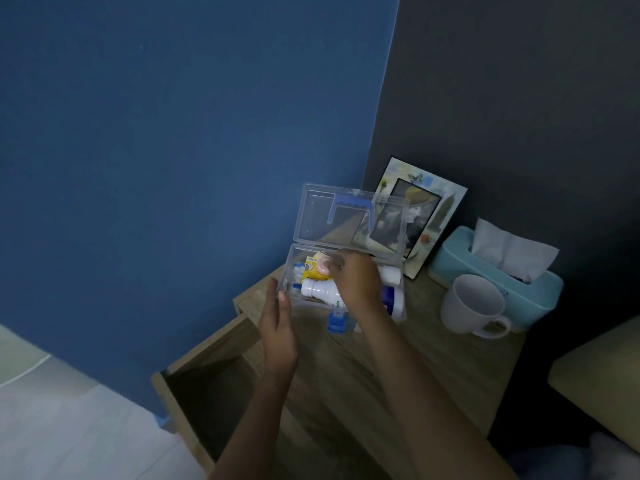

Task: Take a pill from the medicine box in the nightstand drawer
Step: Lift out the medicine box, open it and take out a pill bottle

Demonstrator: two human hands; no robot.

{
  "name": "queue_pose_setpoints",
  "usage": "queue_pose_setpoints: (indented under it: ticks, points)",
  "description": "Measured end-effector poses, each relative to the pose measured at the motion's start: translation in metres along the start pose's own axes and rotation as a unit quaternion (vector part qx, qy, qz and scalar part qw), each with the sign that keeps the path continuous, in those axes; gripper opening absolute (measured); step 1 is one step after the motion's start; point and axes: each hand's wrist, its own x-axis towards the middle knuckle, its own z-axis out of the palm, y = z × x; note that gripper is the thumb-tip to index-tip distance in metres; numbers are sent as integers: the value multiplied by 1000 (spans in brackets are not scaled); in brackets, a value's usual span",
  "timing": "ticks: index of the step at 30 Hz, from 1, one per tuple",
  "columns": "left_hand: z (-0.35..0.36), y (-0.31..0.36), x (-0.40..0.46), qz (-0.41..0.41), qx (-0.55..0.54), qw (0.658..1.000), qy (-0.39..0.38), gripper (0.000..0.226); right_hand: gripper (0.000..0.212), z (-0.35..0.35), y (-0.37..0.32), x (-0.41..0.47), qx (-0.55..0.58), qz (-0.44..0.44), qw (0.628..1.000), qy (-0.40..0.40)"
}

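A clear plastic medicine box (294, 268) stands on the wooden nightstand (433, 358), its lid (318, 216) raised with a blue handle on it and a blue latch (336, 322) hanging at the front. Inside lie a white bottle (320, 289), a yellow packet (311, 270) and other small items. My right hand (356, 280) reaches into the box, fingers curled over the yellow packet and a pink item; whether it grips one I cannot tell. My left hand (278, 327) rests flat against the box's left front corner. The drawer (207, 386) below stands pulled out.
A framed picture (440, 209) leans against the dark wall behind the box. A white mug (474, 308) and a light blue tissue box (498, 271) stand at the right. A bed corner (599, 372) lies at the right, white floor at the lower left.
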Motion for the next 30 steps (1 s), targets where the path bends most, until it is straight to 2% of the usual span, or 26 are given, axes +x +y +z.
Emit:
queue_pose_setpoints:
  ticks: [2,7,11,16,19,26,30]
  points:
    - [0,1,0,1,0,1000,-2,53,34,1,-7,3,-46,-3,999,15]
    - [0,3,-1,7,-3,1000,-2,53,33,2,-15,5,-55,-4,998,18]
    - [0,6,0,7,-2,1000,-4,53,35,1,-5,-4,-6,3,1000,29]
    - [2,18,8,6,-18,1000,0,52,43,-19,27,-22,122,64,980,146]
    - [4,24,11,14,-20,1000,3,53,51,-27,46,-26,140,103,975,136]
    - [6,28,10,11,-23,1000,7,54,54,-30,61,-32,155,131,971,124]
    - [4,29,9,8,-19,1000,4,53,51,-25,43,-31,163,92,975,122]
